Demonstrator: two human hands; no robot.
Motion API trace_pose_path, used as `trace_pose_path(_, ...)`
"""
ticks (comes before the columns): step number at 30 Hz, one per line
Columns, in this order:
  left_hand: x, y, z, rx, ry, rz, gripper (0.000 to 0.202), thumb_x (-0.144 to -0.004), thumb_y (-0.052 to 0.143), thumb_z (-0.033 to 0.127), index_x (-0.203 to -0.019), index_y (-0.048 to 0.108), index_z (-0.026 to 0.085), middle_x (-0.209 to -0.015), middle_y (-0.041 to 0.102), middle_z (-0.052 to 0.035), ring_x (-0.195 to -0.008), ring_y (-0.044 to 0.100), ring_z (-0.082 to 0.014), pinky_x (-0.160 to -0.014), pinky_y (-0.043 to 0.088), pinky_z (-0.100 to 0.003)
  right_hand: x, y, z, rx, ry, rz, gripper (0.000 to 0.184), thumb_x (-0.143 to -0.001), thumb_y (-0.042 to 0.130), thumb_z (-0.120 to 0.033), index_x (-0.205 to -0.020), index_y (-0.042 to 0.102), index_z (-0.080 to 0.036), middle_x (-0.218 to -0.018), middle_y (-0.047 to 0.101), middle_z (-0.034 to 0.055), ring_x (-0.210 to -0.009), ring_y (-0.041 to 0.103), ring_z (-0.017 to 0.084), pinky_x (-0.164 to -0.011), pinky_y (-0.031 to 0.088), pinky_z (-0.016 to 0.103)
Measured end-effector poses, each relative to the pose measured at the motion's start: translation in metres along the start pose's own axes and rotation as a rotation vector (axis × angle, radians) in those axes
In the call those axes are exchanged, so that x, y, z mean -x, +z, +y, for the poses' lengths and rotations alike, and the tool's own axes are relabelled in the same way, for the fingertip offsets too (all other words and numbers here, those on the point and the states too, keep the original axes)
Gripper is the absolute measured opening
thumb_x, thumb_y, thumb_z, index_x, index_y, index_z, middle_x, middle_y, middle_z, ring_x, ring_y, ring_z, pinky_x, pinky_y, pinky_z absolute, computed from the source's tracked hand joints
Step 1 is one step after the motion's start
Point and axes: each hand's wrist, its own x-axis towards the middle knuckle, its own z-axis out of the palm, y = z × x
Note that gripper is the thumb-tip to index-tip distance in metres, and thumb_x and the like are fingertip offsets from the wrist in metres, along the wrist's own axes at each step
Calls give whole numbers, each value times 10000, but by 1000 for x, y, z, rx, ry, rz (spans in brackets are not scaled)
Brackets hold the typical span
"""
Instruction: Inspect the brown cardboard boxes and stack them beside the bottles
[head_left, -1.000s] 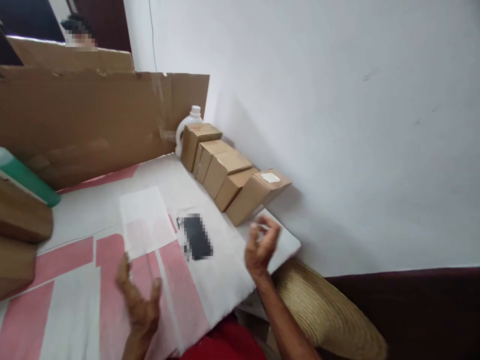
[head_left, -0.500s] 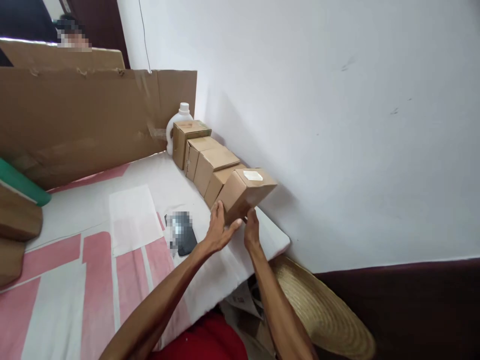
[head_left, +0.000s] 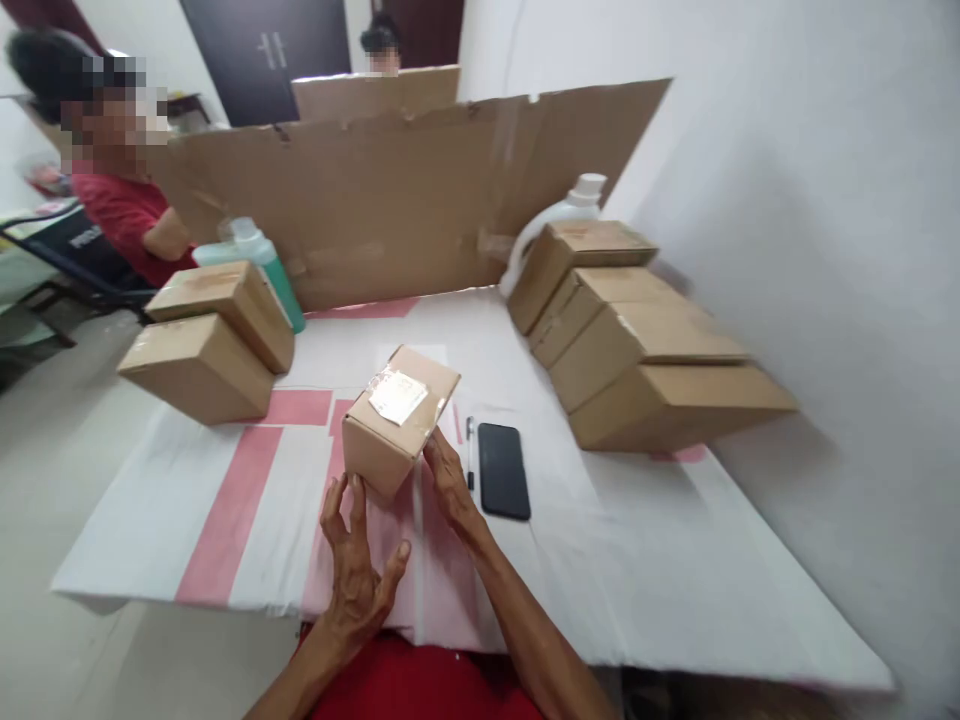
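Observation:
A small cardboard box (head_left: 382,455) with a white paper label on its top is in front of me at the middle of the table, slightly turned. My right hand (head_left: 450,475) grips its right side, the fingers partly hidden behind it. At the box's lower front-left edge is my left hand (head_left: 356,565), its fingers spread and thumb apart, the fingertips at or just touching the cardboard. Right of the box lie a black phone (head_left: 504,470) and a pen (head_left: 470,452).
Several cardboard boxes (head_left: 622,370) stand in a row at right before a white jug (head_left: 589,190). Two more boxes (head_left: 202,365) and a bottle of green liquid (head_left: 279,285) are at left. A cardboard panel (head_left: 397,210) borders the table (head_left: 637,570). Two people (head_left: 127,215) are beyond.
The labelled box has left the near end of the right-hand row and moved left to the table's middle with my hands. My view has turned left, showing the left boxes.

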Motion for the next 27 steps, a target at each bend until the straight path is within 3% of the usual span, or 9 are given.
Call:
trace_pose_path(3,1,-6,-14,-51,10,0,895,-979,607,372,-1686,61,316,-1725,72,-157,-1604,155,-398,-1223,322,-640,-17,21,12,-119,9,-164,590,-1036,409,-649,-1381,635,-227,-1358,694,71,-1317,590,245,-1157,427,410)
trace_pose_path(6,-10,-9,-16,-98,136,-70,868,-982,610,389,-1685,107,312,-1689,182,-187,-1548,298,-400,-1155,424,-588,-29,25,21,-160,73,-186,596,-1001,462,-672,-1331,670,-222,-1333,715,72,-1257,629,246,-1121,466,423)
trace_pose_path(9,-30,-11,-13,-138,239,-112,826,-973,621,435,-1673,200,314,-1650,266,-192,-1465,413,-387,-1116,454,-529,-34,16,29,-172,147,-71,585,-909,581,-706,-1204,725,-222,-1216,762,73,-1149,673,265,-1010,540,422)
trace_pose_path(11,-44,-10,-12,-180,268,-144,812,-971,618,459,-1668,227,312,-1602,346,-191,-1408,467,-379,-1113,439,-526,-31,7,33,-180,181,-10,584,-905,588,-700,-1222,707,-224,-1184,770,76,-1117,688,265,-965,561,417)
trace_pose_path(18,-78,-9,-17,-249,232,-252,891,-946,623,559,-1665,237,200,-1335,536,-200,-1218,550,-370,-1030,468,-544,5,-6,35,-412,260,-36,728,-988,391,-742,-1477,553,-229,-1479,629,112,-1333,611,254,-1123,475,443)
trace_pose_path(22,-93,-24,-10,-98,243,-411,971,-895,697,529,-1667,209,200,-1288,525,-173,-1155,551,-335,-1024,492,-527,22,-17,27,-343,219,-74,782,-970,400,-767,-1553,489,-254,-1528,590,95,-1387,567,270,-1151,447,485)
trace_pose_path(27,-116,-50,14,111,269,-497,972,-896,705,445,-1670,157,235,-1395,515,-173,-1149,562,-312,-1035,503,-506,24,-45,-1,-279,161,-63,902,-898,291,-893,-1435,646,-261,-1519,601,91,-1351,592,339,-1114,478,534)
